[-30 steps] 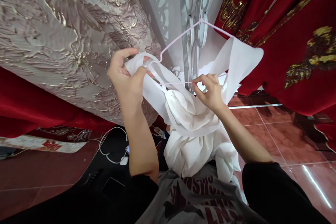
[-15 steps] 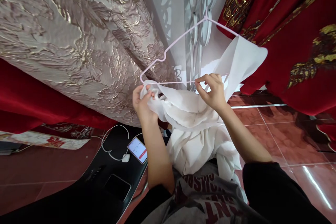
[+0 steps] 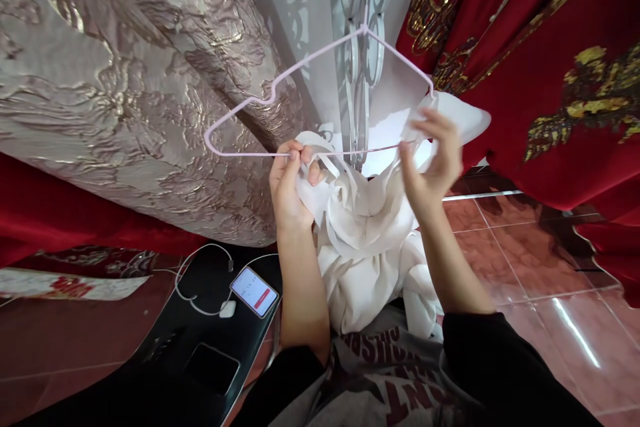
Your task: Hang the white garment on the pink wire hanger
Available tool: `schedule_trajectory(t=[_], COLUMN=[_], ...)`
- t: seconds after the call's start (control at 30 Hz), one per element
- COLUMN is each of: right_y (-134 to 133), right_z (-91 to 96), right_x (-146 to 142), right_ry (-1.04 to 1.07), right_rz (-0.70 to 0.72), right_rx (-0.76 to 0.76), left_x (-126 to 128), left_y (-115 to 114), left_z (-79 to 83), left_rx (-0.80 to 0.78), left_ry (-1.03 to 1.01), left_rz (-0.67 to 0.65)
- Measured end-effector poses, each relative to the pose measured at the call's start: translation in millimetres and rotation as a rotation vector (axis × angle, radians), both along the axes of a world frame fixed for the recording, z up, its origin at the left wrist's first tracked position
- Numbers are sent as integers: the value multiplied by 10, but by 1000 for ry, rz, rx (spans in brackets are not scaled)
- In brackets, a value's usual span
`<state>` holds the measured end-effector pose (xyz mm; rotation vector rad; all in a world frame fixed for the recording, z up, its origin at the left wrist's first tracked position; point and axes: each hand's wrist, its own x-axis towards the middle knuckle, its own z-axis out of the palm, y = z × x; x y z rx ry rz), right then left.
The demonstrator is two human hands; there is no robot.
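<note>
A pale pink hanger [image 3: 317, 53] is in front of me, its hook towards the top of the view. A white garment [image 3: 373, 227] drapes down to my lap, and one part of it covers the hanger's right end. My left hand [image 3: 293, 187] is closed on the garment's edge at the lower bar, left of the middle. The hanger's left end is bare. My right hand [image 3: 434, 160] is beside the right end, thumb and fingers apart and slightly blurred, close to the cloth and the bar.
A black seat [image 3: 165, 340] at lower left carries a lit phone [image 3: 254, 291], a white charger [image 3: 227, 309] with cable, and a dark phone [image 3: 213, 368]. Silver-patterned fabric [image 3: 125, 93] hangs left, red curtains [image 3: 525, 100] right. A white metal grille [image 3: 355, 67] stands behind.
My left hand has moved right along the lower bar with the garment, leaving the hanger's left end bare. My right hand has let go of the bar and moved right, its fingers spreading.
</note>
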<state>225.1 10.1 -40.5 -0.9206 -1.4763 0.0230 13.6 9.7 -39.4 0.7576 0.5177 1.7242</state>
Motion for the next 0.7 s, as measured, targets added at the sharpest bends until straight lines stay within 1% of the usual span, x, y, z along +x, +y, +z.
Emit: schedule_trajectory(t=[0.03,0.07,0.1,0.13,0.2,0.23,0.27,0.3,0.33,0.43,0.47,0.53,0.63,0.7], right_y=[31,83,150,226,359,398,413,404,373,239,205,184,250,312], right_z=[-19,-46,-80,-114,-173,-191,-199,-197,-184,-94,-52,35,154,218], right_x=[114,232,346,449,597,637,655,655,644,596,588,585,586,573], right_ry=[136,264,382,478,603,625,627,612,587,485,439,331,195,161], right_rz=[-113,-195,-233,-204,-40,49,101,109,81,-47,-58,-36,-22,-39], right_rx=[26,26,-10,-86,-295,-394,-468,-507,-510,-447,-428,-405,-409,-426], left_x=[4,11,21,34,63,77,88,96,100,93,88,82,83,83], left_y=[-12,-21,-27,-32,-38,-40,-42,-44,-45,-44,-43,-42,-50,-56], left_z=[5,5,0,-10,-37,-52,-65,-75,-82,-82,-79,-76,-79,-83], left_rx=[4,5,7,11,27,39,52,65,72,67,62,63,79,88], left_ry=[14,28,38,44,52,61,73,86,101,139,148,158,160,158], left_rz=[15,24,23,18,9,11,18,31,47,93,101,98,89,91])
